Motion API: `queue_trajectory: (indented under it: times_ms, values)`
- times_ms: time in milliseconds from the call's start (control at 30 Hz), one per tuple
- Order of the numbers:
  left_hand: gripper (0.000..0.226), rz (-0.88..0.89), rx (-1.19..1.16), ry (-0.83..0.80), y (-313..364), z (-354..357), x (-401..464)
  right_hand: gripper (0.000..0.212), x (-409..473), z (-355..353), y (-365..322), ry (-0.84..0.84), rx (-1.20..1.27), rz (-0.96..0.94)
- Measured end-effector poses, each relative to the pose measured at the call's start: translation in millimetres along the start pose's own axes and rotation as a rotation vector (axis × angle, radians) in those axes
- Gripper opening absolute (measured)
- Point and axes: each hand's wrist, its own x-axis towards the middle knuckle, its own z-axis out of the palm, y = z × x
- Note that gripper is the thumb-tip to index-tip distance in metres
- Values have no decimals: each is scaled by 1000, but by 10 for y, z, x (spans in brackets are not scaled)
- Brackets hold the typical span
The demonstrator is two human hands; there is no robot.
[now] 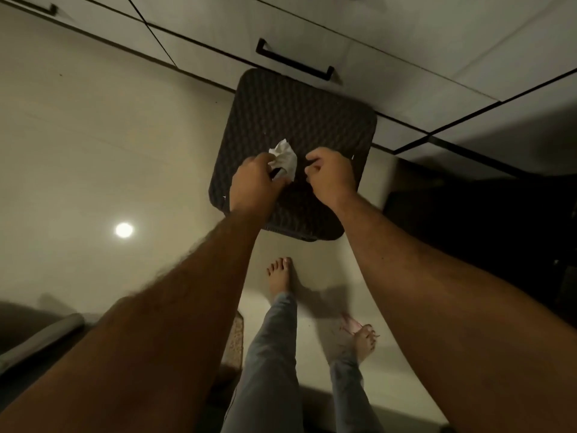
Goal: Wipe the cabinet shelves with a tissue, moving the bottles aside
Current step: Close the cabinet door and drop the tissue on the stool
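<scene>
Both bare forearms fill the near view, reaching out over a dark square stool with a woven-textured top (299, 120), which serves as the landmark.

Left hand (256, 185) is over the stool's near-left part, fingers curled round a crumpled white tissue (284, 157). The tissue sticks out past the fingers toward the stool's centre; whether it touches the stool top, cannot tell.

Right hand (331, 176) is over the stool's near-right part, just beside the tissue, apart from it. Fingers are curled in, thumb against the forefinger; nothing visible in that grip.

Beyond the stool's far edge: pale flat-front cabinet drawers (218, 35) closed, one black bar handle (293, 62) just behind the stool, another black handle (51, 9) far to the stool's left.

Near side of the stool: glossy cream tiled floor (93, 135) with a round lamp reflection (124, 229) to the stool's left. Two bare feet, the left foot (281, 276) and the right foot (362, 342), stand on the floor, legs in grey-blue jeans (271, 354).
</scene>
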Motion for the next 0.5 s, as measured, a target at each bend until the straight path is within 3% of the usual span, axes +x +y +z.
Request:
queue_trajectory:
  times_ms: [267,500]
  values:
    - [31,21,-85,70,26,117,133,29,111,82,17,-26,228,60]
    - [23,74,-249,34,273,135,-318,23,-397,-354,162,-59,520,132]
